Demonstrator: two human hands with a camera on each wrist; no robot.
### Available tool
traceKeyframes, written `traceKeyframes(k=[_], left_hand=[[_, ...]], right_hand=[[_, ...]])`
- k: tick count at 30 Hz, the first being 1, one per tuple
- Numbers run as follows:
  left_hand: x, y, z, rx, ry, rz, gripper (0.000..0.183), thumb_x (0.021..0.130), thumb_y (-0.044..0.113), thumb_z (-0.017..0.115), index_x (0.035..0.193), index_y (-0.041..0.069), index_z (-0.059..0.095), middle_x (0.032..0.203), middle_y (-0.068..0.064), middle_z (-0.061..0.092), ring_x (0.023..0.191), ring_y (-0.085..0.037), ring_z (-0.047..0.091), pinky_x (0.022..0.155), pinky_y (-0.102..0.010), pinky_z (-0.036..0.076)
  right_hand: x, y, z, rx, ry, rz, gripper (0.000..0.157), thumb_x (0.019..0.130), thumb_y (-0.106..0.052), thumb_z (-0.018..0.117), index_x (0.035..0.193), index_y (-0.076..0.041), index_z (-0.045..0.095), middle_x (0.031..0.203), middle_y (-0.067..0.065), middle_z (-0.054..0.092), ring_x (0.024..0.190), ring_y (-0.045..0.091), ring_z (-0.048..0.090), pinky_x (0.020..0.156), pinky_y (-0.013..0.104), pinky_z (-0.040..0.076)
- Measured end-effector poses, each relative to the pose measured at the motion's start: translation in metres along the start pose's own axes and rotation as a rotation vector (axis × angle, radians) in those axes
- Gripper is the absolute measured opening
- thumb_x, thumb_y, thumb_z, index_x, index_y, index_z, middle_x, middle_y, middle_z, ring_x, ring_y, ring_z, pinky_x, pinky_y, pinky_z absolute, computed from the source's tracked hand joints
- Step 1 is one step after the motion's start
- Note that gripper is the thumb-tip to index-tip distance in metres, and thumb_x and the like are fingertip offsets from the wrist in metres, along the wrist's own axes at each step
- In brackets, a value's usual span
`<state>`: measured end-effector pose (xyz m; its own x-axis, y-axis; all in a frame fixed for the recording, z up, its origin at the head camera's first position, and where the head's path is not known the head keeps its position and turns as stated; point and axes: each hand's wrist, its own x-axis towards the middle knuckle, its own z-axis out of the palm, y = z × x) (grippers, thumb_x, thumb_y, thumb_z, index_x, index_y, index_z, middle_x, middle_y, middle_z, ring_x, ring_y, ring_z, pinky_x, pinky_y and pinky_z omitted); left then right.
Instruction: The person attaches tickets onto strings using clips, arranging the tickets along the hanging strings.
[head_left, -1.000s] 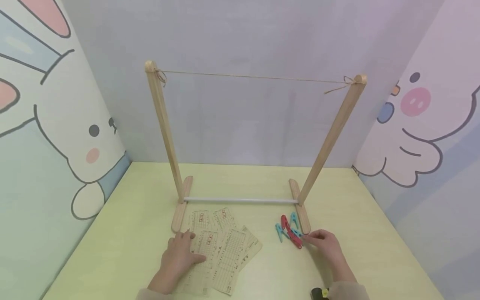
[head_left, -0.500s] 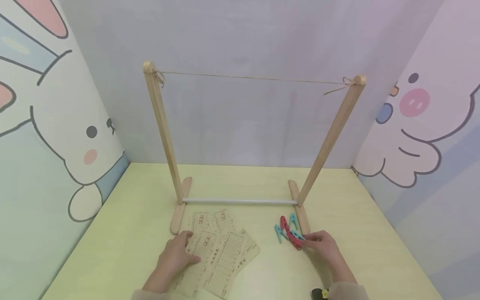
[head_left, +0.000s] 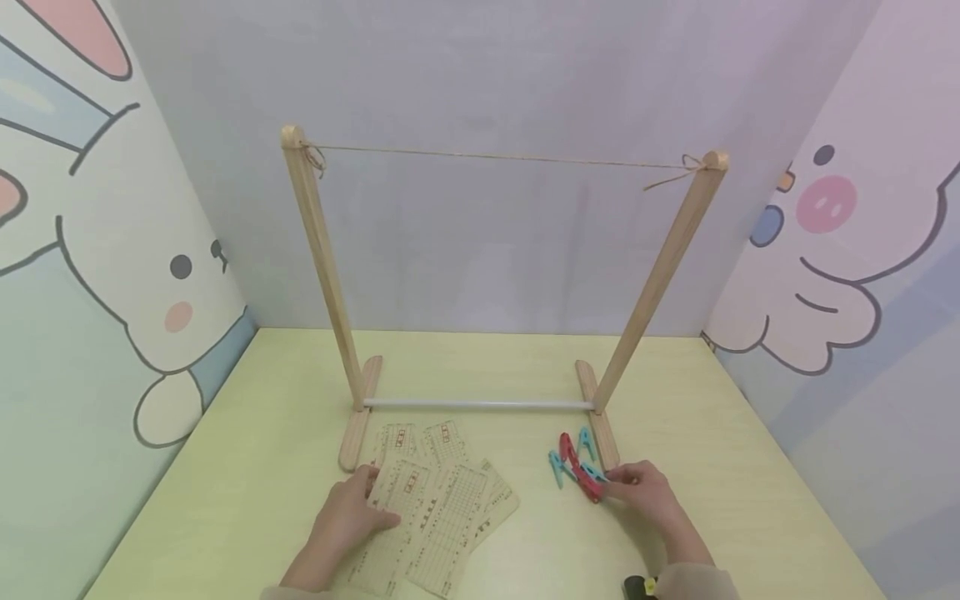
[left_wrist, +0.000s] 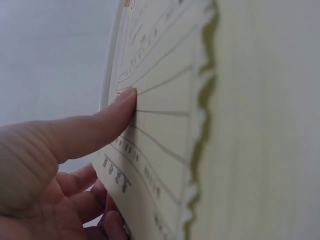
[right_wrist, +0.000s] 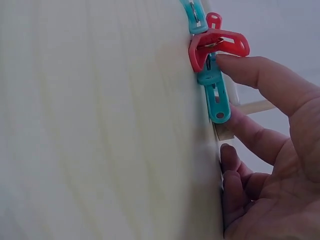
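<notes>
The person's left hand (head_left: 347,514) pinches a printed sheet (head_left: 388,546) at its left edge. The right hand (head_left: 647,490) pinches a teal clip (right_wrist: 218,102) against a red clip (right_wrist: 198,46), how firmly being hard to tell. Beyond stands a wooden frame (head_left: 327,275).

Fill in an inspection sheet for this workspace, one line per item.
Surface: pale yellow table, flat, with faint grain.
Job's things: printed paper slips, some overlapping; red clip and blue clips clustered near the right foot of the wooden frame; cord tied between its posts, nothing hung on it.
Clutter: dark object with a yellow part by the right sleeve; cannot tell what.
Hands: left hand pinches a slip; right hand has thumb and index finger about a blue clip, firmness unclear.
Cables: nothing seen.
Surroundings: greyish back wall; cartoon animals on both side walls.
</notes>
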<state>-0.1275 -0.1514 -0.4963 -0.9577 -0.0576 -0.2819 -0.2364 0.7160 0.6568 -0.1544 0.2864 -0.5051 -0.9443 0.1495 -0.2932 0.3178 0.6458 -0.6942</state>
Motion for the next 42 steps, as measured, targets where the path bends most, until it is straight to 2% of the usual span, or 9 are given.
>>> traceKeyframes(k=[7,10,14,20,24,28,33,37,42], left_hand=[[-0.002,0.000,-0.002,-0.029,0.016,-0.006,0.067,0.077,0.025,0.081,0.131,-0.003,0.054,0.124,-0.031,0.061,0.112,-0.046,0.061,0.086,-0.055,0.054],[-0.002,-0.001,-0.003,-0.024,0.036,0.017,0.055,0.080,0.022,0.078,0.125,-0.003,0.058,0.116,-0.026,0.065,0.105,-0.041,0.064,0.082,-0.053,0.055],[-0.003,0.000,-0.006,-0.031,0.052,0.044,0.045,0.084,0.021,0.076,0.119,-0.002,0.061,0.110,-0.024,0.067,0.094,-0.029,0.066,0.076,-0.046,0.057],[-0.007,0.009,-0.018,-0.068,0.055,0.070,0.039,0.088,0.022,0.071,0.120,0.000,0.063,0.117,-0.022,0.068,0.105,-0.035,0.066,0.086,-0.053,0.055],[-0.007,0.016,-0.025,-0.079,0.071,0.128,0.030,0.090,0.019,0.069,0.115,0.002,0.066,0.119,-0.021,0.068,0.109,-0.036,0.066,0.090,-0.054,0.053],[-0.006,0.024,-0.030,-0.080,0.095,0.189,0.028,0.091,0.019,0.069,0.114,0.003,0.067,0.115,-0.017,0.071,0.103,-0.030,0.069,0.087,-0.048,0.056],[-0.006,0.034,-0.036,-0.095,0.109,0.230,0.026,0.091,0.018,0.069,0.111,0.002,0.068,0.103,-0.009,0.074,0.090,-0.018,0.069,0.079,-0.040,0.058],[-0.004,0.041,-0.039,-0.136,0.112,0.249,0.020,0.092,0.017,0.069,0.107,0.005,0.070,0.095,-0.003,0.074,0.084,-0.012,0.066,0.076,-0.033,0.056],[0.001,0.049,-0.041,-0.185,0.128,0.290,0.015,0.092,0.020,0.070,0.102,0.009,0.072,0.091,-0.001,0.075,0.081,-0.010,0.067,0.072,-0.027,0.055]], right_hand=[[0.002,0.001,0.000,-0.012,-0.013,0.000,0.040,0.076,-0.028,0.082,0.105,-0.003,0.073,0.105,0.012,0.054,0.096,0.025,0.049,0.075,0.033,0.040],[0.003,0.005,-0.002,0.011,-0.024,0.016,0.044,0.082,-0.036,0.077,0.111,-0.002,0.070,0.115,0.017,0.058,0.106,0.033,0.054,0.085,0.046,0.047],[0.004,0.009,-0.007,0.044,-0.025,0.040,0.054,0.087,-0.046,0.070,0.117,-0.002,0.067,0.130,0.024,0.059,0.122,0.044,0.052,0.099,0.062,0.043],[0.000,0.009,-0.013,0.079,0.008,0.048,0.054,0.092,-0.045,0.066,0.122,0.000,0.066,0.132,0.024,0.060,0.110,0.033,0.062,0.093,0.050,0.051],[-0.004,0.005,-0.015,0.109,0.017,0.036,0.052,0.095,-0.042,0.062,0.125,0.001,0.064,0.129,0.022,0.063,0.107,0.028,0.063,0.091,0.046,0.054],[-0.009,0.003,-0.019,0.142,0.040,0.030,0.058,0.095,-0.044,0.063,0.131,0.001,0.059,0.126,0.021,0.065,0.104,0.026,0.066,0.096,0.053,0.049],[-0.014,0.002,-0.028,0.236,0.077,0.026,0.071,0.094,-0.050,0.062,0.142,0.001,0.049,0.138,0.023,0.058,0.114,0.032,0.064,0.108,0.066,0.033],[-0.017,-0.005,-0.036,0.313,0.085,0.034,0.077,0.094,-0.055,0.059,0.145,0.000,0.044,0.147,0.021,0.050,0.115,0.023,0.064,0.111,0.060,0.035],[-0.018,-0.014,-0.044,0.430,0.079,0.004,0.075,0.095,-0.053,0.059,0.144,0.002,0.044,0.128,-0.002,0.062,0.099,-0.006,0.059,0.098,0.021,0.049]])
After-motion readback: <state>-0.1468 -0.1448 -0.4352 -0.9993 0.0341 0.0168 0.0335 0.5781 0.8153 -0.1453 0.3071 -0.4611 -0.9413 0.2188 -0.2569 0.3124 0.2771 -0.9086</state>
